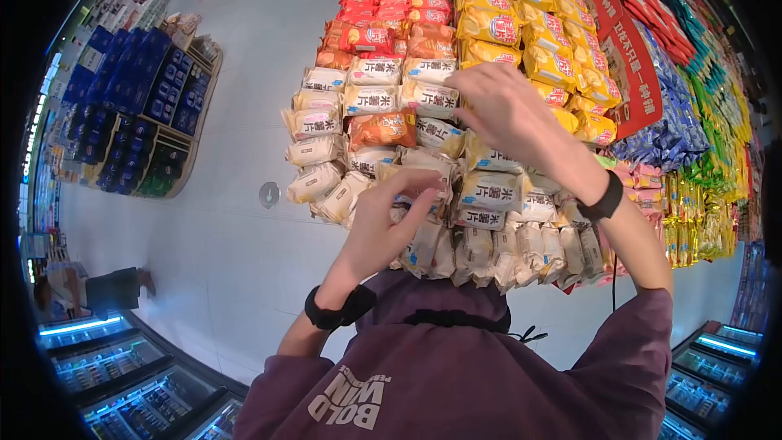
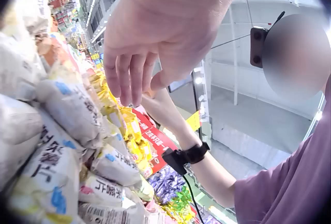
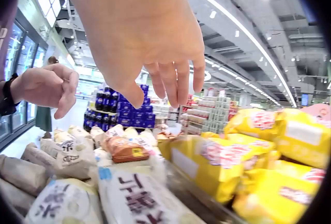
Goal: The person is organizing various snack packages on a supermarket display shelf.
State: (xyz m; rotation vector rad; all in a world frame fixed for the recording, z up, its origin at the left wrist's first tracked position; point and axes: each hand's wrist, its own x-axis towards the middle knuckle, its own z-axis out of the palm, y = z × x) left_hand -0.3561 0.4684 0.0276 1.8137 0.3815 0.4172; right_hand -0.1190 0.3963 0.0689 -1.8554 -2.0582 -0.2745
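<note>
Rows of white snack packs [image 1: 491, 190] with dark lettering cover the near part of the display. My left hand [image 1: 388, 224] hovers over them, fingers loosely bent, holding nothing. Farther forward and right, my right hand [image 1: 509, 110] is above the border between the white packs and the yellow packs [image 1: 550, 65]. In the right wrist view its fingers [image 3: 168, 81] hang down above the packs, with nothing between them. An orange pack [image 1: 381, 130] lies among the white ones. The left wrist view shows the left hand [image 2: 165, 32] empty beside white packs [image 2: 70, 105].
Red and orange packs [image 1: 383, 12] lie at the display's far left. Red signs [image 1: 627, 57] stand on the right, with blue and green packs beyond. A shelf of dark blue goods [image 1: 134, 106] stands across the aisle. A person [image 1: 90, 289] is at the far left, near lit coolers.
</note>
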